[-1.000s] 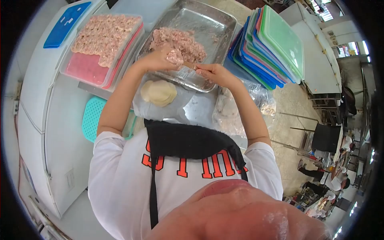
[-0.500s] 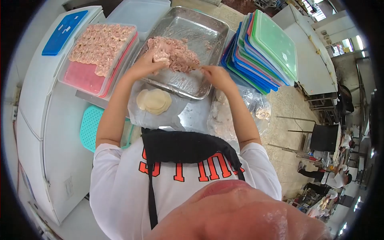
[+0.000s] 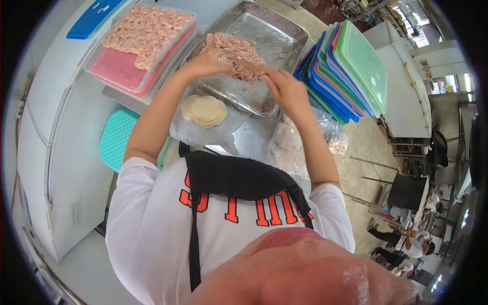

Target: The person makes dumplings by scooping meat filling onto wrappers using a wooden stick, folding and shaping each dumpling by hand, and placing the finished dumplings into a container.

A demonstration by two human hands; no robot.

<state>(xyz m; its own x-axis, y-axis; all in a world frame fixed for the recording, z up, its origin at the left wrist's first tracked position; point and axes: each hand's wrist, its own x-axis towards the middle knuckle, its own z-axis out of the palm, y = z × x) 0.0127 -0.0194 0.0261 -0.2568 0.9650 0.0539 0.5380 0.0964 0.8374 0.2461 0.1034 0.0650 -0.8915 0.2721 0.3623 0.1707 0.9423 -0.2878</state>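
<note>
My left hand (image 3: 211, 62) is curled, palm side hidden, over the near side of a mound of pink minced meat (image 3: 235, 44). Whatever lies in its palm cannot be made out. The fingers of my right hand (image 3: 287, 89) are closed round one end of a thin tan spatula (image 3: 249, 63), whose other end reaches toward my left hand across the meat. The mound sits in a shallow metal tray (image 3: 294, 38) smeared with meat residue. A small pile of round pale dough wrappers (image 3: 206, 112) lies on clear plastic just in front of the tray.
At left, a clear container (image 3: 190, 33) holds rows of filled dumplings over a pink base. Stacked coloured lids (image 3: 363, 71) stand at right, near a plastic bag (image 3: 290, 142). A turquoise basket (image 3: 116, 140) is lower left. Other people (image 3: 410, 246) work far right.
My left hand has turned over, hiding the pale piece seen at its fingers. The spatula now reaches across to that hand. The whole view has shifted slightly.
</note>
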